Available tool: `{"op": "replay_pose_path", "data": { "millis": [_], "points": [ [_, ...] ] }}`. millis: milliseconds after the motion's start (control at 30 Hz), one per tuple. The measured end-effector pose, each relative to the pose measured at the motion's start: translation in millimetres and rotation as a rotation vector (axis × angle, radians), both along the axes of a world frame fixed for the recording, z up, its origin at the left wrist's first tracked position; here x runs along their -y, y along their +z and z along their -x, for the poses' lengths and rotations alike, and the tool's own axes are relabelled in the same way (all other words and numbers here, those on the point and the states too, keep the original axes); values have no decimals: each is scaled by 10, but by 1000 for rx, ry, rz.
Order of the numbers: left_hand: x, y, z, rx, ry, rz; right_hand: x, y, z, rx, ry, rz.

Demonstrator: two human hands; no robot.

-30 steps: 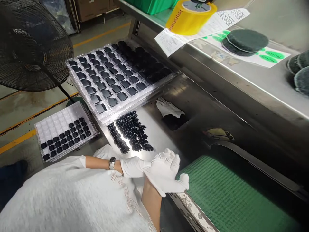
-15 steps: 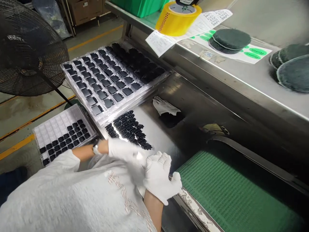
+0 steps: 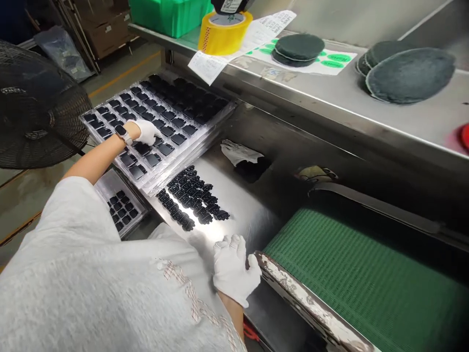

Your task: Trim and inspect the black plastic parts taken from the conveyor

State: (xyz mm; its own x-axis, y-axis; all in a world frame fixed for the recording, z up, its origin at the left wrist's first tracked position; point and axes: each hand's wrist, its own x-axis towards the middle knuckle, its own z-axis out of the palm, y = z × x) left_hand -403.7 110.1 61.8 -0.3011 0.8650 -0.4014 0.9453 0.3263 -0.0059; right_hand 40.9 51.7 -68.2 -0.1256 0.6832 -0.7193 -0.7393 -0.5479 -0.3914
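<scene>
Tray (image 3: pixel 183 154) under left hand (image 3: pixel 145 132) points lengthwise toward shelf (image 3: pixel 337 89).

The lighting is uneven, its source out of view. Hard white glare pools on the steel tabletop (image 3: pixel 252 215) around the small black pieces (image 3: pixel 190 193), and the near edge of the large clear tray (image 3: pixel 183 165) glints. Shadow swallows that tray's far end and the recess beneath the shelf (image 3: pixel 337 90). The green belt (image 3: pixel 351 274) dims to near black at lower right. Toward the right edge the dark pads (image 3: pixel 410 76) look stretched; the fan (image 3: pixel 32 112) is murky, its mesh soft.
</scene>
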Motion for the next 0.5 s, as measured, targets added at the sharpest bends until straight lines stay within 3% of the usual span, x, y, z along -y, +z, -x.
{"op": "replay_pose_path", "data": {
  "millis": [133, 267, 500],
  "points": [
    [-53, 14, 42, -2, -31, 137, -31, -59, -55, 21, 11, -18],
    [-45, 47, 111, 29, -12, 161, -54, -83, -80, -4, -38, 38],
    [48, 229, 62, 258, 205, -26, -22, -98, -54, 33, 67, 41]
  ]
}}
